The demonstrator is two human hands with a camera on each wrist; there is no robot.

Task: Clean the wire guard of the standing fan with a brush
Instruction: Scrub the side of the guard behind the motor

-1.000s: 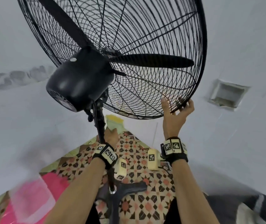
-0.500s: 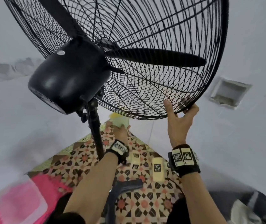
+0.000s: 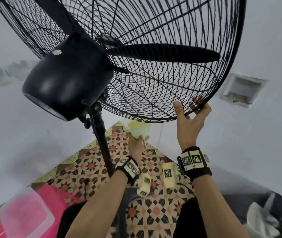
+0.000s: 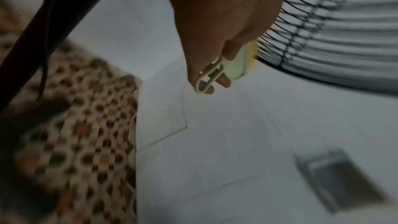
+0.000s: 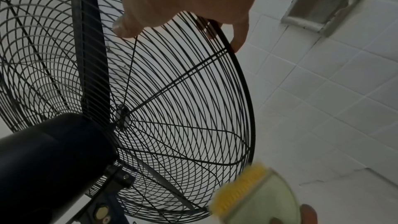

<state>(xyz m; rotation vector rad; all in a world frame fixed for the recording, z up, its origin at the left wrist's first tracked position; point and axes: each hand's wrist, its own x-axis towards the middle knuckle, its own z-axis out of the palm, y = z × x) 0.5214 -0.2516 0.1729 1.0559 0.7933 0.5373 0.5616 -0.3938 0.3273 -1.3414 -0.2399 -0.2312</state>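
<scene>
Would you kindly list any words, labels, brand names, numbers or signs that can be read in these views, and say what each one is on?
No readable text shows in any view.
Wrist bands on the left hand and right hand: square black-and-white marker codes, no letters or numbers.
Fan motor housing: small pale round sticker, too blurred to read.
Brush and wire guard: no markings visible.

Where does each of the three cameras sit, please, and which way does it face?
Head: on the person's head, looking forward and down past the black wire guard; shows both forearms, the left hand and right hand.
Left wrist: looks along the left hand gripping the pale green brush with yellow bristles, white tiles beyond.
Right wrist: looks along the right hand gripping the guard's rim; the black motor housing shows.
Shared: all three see brush and guard.
</scene>
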